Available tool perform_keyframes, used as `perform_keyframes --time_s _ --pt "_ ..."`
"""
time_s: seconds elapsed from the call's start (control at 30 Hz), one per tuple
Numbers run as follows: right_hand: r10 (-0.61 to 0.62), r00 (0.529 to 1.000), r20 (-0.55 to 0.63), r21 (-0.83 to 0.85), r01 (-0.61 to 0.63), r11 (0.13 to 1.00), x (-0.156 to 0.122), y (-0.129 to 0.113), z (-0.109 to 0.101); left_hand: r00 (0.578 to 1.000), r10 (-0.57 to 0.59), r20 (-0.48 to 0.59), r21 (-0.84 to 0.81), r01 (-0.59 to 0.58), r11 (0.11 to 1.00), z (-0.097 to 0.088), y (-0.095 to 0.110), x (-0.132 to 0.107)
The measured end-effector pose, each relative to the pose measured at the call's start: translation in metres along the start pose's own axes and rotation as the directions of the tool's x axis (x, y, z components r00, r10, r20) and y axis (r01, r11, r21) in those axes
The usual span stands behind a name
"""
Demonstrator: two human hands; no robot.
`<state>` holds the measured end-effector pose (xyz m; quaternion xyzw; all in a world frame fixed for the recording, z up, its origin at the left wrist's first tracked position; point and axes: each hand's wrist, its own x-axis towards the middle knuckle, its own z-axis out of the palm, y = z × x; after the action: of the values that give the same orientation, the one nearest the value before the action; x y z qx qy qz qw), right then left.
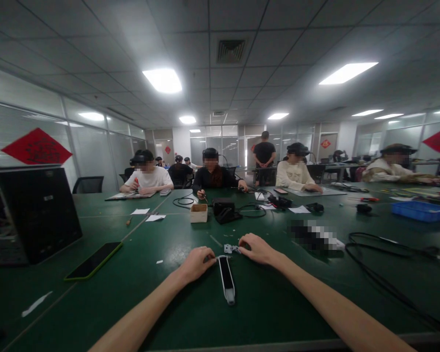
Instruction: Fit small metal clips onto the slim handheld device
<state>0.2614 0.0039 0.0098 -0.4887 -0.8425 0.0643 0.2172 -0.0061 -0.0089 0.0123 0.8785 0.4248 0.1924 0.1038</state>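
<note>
A slim white handheld device with a long dark screen lies on the green table, its narrow grey tip pointing towards me. My left hand rests just left of its far end, fingers curved and a little apart from the thumb. I cannot tell whether the fingertips touch the device. Beyond that end lies a cluster of small grey parts. My right hand is at the right side of these parts, with thumb and fingers closed on one small piece. The fingers partly hide that piece.
A phone with a green edge and a black computer case are at left. Ahead stand a small cardboard box and a black case. Black cables and a blue tray are at right. Several people sit opposite.
</note>
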Motion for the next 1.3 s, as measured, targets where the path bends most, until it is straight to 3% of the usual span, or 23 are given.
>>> perform_keyframes --time_s 0.13,0.37,0.53,0.63,0.93,1.2,1.3 --pt "-0.029 0.999 -0.030 -0.095 0.026 0.995 0.004 -0.013 0.011 1.000 0.022 0.016 0.043 -0.022 0.999 -0.001 0.002 0.001" --pt "0.104 0.993 -0.052 -0.064 -0.107 0.992 0.005 -0.021 0.009 1.000 0.030 0.007 0.045 -0.031 0.999 -0.001 0.002 0.001" --pt "-0.012 0.999 -0.042 0.002 0.012 1.000 -0.005 -0.037 0.010 0.998 0.064 -0.016 0.061 -0.063 0.996 0.006 -0.005 0.003" --pt "-0.022 0.999 -0.041 0.027 0.023 0.999 -0.007 -0.044 0.015 0.998 0.066 -0.015 0.060 -0.065 0.996 0.006 -0.005 0.003" --pt "-0.007 0.999 -0.054 0.147 0.014 0.989 -0.005 -0.041 0.023 0.998 0.060 -0.006 0.044 -0.059 0.997 0.003 -0.001 0.001" --pt "-0.016 0.998 0.059 0.244 0.001 0.970 -0.009 -0.042 0.010 0.999 0.037 -0.003 0.034 -0.037 0.999 0.004 -0.001 0.002" --pt "-0.010 0.999 0.046 0.233 -0.001 0.972 -0.008 -0.042 0.010 1.000 0.031 -0.001 0.023 -0.031 0.999 0.005 0.000 0.002"
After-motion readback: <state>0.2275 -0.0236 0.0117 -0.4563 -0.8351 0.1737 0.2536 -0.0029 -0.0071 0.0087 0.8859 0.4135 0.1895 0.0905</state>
